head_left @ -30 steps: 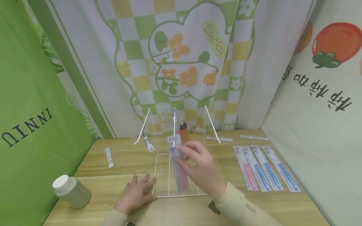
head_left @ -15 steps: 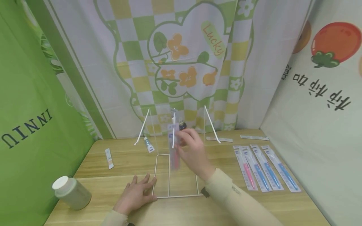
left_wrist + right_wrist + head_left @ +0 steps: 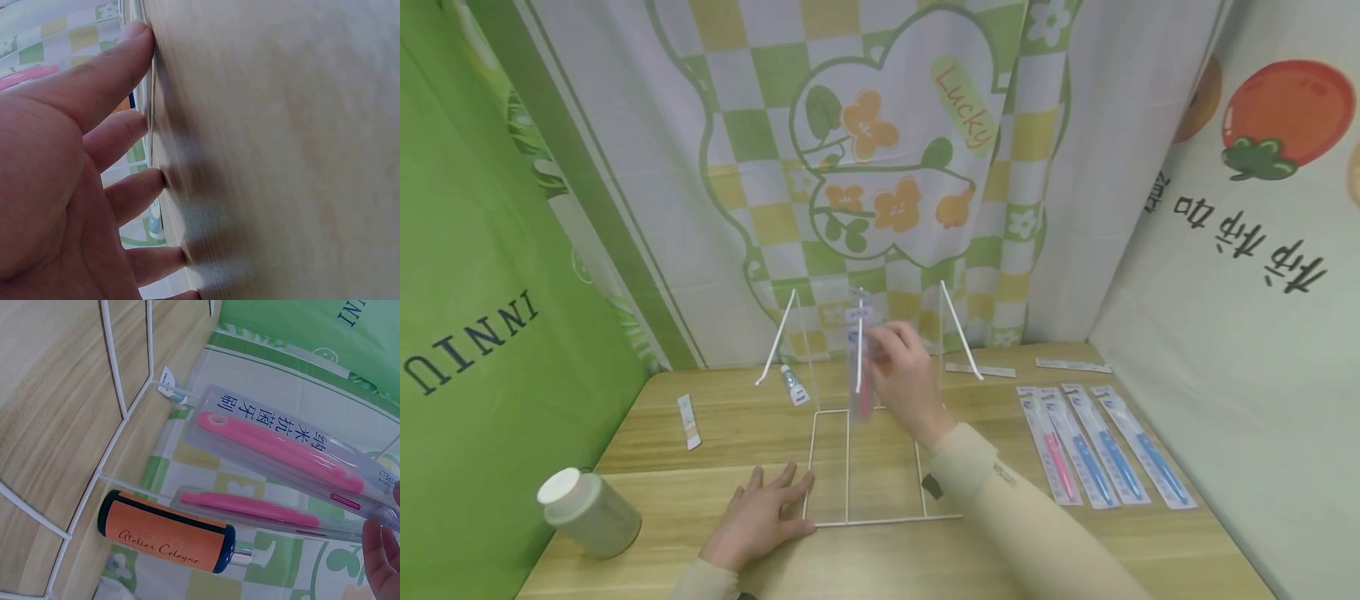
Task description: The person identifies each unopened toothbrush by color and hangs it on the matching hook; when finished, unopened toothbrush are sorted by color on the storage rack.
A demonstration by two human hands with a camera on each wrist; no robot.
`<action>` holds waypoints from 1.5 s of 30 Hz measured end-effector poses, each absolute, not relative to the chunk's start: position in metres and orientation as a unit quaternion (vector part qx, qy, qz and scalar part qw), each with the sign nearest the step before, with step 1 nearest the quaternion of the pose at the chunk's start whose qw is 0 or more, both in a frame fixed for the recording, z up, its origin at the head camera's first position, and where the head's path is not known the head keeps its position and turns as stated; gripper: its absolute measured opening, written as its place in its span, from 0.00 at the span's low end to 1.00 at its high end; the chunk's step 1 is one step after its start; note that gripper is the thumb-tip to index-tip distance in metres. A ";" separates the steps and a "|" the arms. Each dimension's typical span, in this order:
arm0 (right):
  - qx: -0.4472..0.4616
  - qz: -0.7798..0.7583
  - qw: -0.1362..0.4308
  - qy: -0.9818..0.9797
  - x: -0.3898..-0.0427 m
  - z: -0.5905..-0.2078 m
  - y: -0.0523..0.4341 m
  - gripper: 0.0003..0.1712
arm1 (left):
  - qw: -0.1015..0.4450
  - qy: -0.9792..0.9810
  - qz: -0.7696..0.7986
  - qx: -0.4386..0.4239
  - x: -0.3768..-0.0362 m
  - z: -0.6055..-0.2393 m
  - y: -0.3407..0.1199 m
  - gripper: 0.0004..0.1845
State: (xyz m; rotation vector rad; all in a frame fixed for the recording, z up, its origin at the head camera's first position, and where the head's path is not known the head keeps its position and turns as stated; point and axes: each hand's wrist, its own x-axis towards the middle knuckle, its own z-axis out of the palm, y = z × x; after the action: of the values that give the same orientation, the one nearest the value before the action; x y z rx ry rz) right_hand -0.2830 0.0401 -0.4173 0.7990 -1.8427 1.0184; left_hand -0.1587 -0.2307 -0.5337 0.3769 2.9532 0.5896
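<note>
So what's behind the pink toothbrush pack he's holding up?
Behind the pink toothbrush pack sits a second pink pack and an orange cologne bottle. The right hand covers whatever lies past them.

Both hands are bare, with no rings or gloves. The right arm [image 3: 1030, 533] wears a long, pale cream sleeve that ends at the wrist, with a small dark patch on its underside near the cuff. The left arm [image 3: 700, 579] shows a cuff of the same cream cloth.
</note>
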 end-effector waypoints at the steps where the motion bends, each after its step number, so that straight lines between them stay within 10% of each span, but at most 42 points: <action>1: 0.320 0.408 0.432 -0.738 -0.284 -0.417 0.040 0.26 | 0.053 0.972 0.194 0.124 -0.159 -0.534 -0.231 0.42; 45: 0.319 0.404 0.457 -0.725 -0.298 -0.429 0.044 0.22 | 0.051 0.971 0.196 0.124 -0.159 -0.537 -0.233 0.43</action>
State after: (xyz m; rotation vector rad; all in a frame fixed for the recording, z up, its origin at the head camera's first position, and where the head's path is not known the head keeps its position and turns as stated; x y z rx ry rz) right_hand -0.2980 0.0439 -0.4293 0.7860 -1.7883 0.9970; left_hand -0.1591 -0.2331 -0.5365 0.3770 2.9570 0.5967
